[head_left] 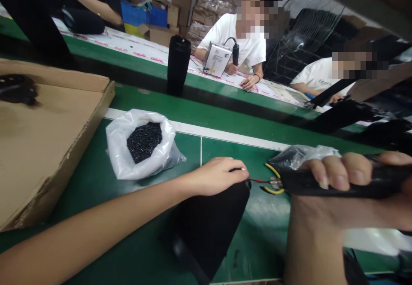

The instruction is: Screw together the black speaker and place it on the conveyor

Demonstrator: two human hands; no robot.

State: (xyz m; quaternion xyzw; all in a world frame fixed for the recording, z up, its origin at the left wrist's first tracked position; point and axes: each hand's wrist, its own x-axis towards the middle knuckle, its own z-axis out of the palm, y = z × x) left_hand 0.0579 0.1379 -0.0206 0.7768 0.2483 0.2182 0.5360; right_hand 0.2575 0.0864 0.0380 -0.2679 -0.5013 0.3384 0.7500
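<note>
left hand (219,177) cups casing (215,222); right hand (358,173) grips driver (302,183) (wrist seemingly bent)

I've L hand (222,175) over the end of a blk casing (212,222); R hand (343,173) grips a blk driver (304,182), its red bit (257,180) aimed at that end, can't tell if touching. Open plastic bag (117,152) w/ small blk pcs (144,141) sits nr cardboard tray (48,134); co-worker (222,29) in white opposite.
</note>
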